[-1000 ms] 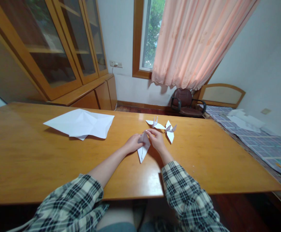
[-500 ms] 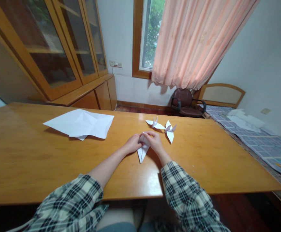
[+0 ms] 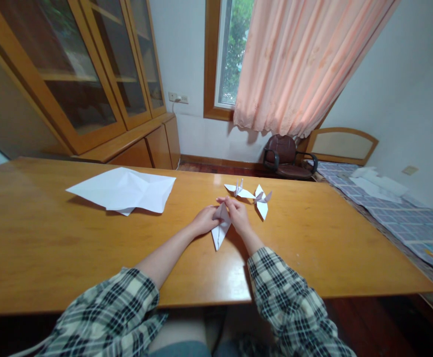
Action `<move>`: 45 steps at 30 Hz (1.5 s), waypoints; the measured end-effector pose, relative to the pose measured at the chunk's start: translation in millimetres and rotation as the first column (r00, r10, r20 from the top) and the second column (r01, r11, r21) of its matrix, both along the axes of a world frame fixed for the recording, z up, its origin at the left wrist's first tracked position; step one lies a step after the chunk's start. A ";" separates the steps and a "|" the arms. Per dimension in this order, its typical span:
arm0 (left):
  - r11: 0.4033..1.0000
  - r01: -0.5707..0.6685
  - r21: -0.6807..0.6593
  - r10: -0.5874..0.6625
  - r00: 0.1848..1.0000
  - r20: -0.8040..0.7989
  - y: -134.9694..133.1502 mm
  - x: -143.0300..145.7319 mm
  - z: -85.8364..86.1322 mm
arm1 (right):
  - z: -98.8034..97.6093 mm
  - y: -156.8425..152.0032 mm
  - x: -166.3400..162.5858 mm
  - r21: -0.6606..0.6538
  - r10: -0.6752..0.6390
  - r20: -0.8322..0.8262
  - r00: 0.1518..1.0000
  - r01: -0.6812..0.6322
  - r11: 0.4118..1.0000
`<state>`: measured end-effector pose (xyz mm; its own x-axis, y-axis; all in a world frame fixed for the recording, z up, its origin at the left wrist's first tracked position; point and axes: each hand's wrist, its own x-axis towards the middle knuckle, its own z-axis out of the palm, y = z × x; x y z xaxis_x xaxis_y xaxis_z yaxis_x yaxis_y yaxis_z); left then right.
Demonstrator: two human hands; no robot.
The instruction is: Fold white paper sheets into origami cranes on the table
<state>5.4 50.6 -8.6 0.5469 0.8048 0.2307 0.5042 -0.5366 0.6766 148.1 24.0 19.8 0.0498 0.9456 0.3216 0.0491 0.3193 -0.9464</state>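
A small piece of folded white paper (image 3: 219, 233) lies on the wooden table, one narrow point toward me and a crease line down its middle. My left hand (image 3: 205, 220) grips its left edge, thumb on top. From the other side my right hand (image 3: 237, 214) closes on the upper right of the paper, fingers at the far tip. The fingertips of both hands meet near that tip and partly hide it. Just beyond my right hand stand two folded paper cranes, one crane (image 3: 239, 190) behind and another crane (image 3: 262, 202) to its right.
Large creased sheets of white paper (image 3: 123, 191) lie on the left of the table (image 3: 90, 263). Past the far edge are a glass-door cabinet (image 3: 100, 74), a brown armchair (image 3: 285, 153) and a window with a pink curtain (image 3: 294, 64). A bed (image 3: 383, 198) stands on the right.
My right fingers have shifted slightly at the far tip of the folded paper, showing more of its upper part. My left hand and the cranes stay in place.
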 end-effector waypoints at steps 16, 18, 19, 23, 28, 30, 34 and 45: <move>1.000 -0.001 0.016 0.001 1.000 0.005 -4.2 -0.8 5.2 | -4.3 -2.2 44.1 0.124 -0.002 0.713 0.702 -0.123 0.985; 1.000 -0.013 0.008 0.013 1.000 -0.001 -4.8 -0.9 6.3 | -6.3 -1.3 43.8 0.152 -0.044 0.718 0.694 -0.095 0.984; 1.000 -0.016 0.003 0.016 1.000 0.000 -5.0 -1.0 6.7 | -7.5 -1.0 44.2 0.156 -0.060 0.720 0.691 -0.078 0.985; 1.000 -0.005 0.005 0.005 1.000 0.015 -4.9 -1.3 7.1 | -10.0 -1.7 48.1 0.103 -0.038 0.742 0.669 -0.058 0.993; 0.999 -0.037 0.005 0.037 0.999 -0.011 -3.6 -1.4 5.0 | -6.4 -5.7 50.8 0.080 -0.025 0.795 0.606 -0.063 0.995; 0.999 -0.044 0.000 0.044 0.999 -0.019 -3.4 -1.5 4.6 | -5.6 -6.6 51.1 0.075 -0.018 0.799 0.600 -0.070 0.995; 0.999 -0.030 0.011 0.031 0.999 -0.020 -2.8 -1.7 3.4 | -8.2 -5.4 51.8 0.077 -0.019 0.823 0.567 -0.079 0.994; 0.999 -0.051 0.018 0.052 0.998 -0.043 -1.8 -2.0 -0.2 | -16.0 -2.5 54.2 0.068 -0.012 0.829 0.558 -0.081 0.994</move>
